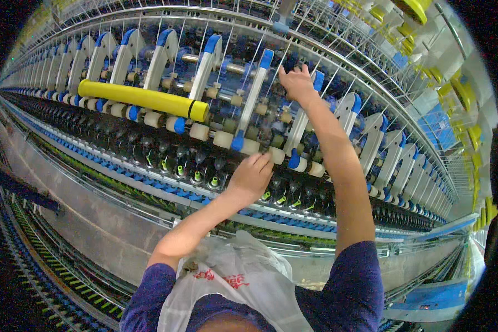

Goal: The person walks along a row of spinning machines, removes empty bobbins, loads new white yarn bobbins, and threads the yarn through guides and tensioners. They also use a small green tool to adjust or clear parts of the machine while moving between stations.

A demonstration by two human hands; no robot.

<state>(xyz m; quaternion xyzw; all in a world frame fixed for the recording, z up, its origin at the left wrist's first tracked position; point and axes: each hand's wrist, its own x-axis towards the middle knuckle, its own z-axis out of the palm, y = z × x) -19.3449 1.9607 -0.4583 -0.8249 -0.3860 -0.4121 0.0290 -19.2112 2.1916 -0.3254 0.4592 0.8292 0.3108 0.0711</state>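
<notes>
A long spinning machine with a row of drafting arms runs across the view. My left hand (252, 176) is at the pale front rollers (224, 139), its fingers bent and drawn together at the roller edge. Whatever its fingertips pinch, if anything, is too small to see. Higher and to the right, my right hand (297, 84) reaches between a raised grey arm with a blue cap (253, 99) and the blue-tipped arm (317, 81) beside it. Its thumb and fingers are apart, near the thin white strands, and I see nothing held in it.
A yellow tube (144, 100) with a black band lies across the arms at left. Below the rollers stand several dark spindles with green bases (214, 180). A metal rail (343, 57) and yellow bobbins (463, 94) are above right. A white apron (232, 276) hangs over my front.
</notes>
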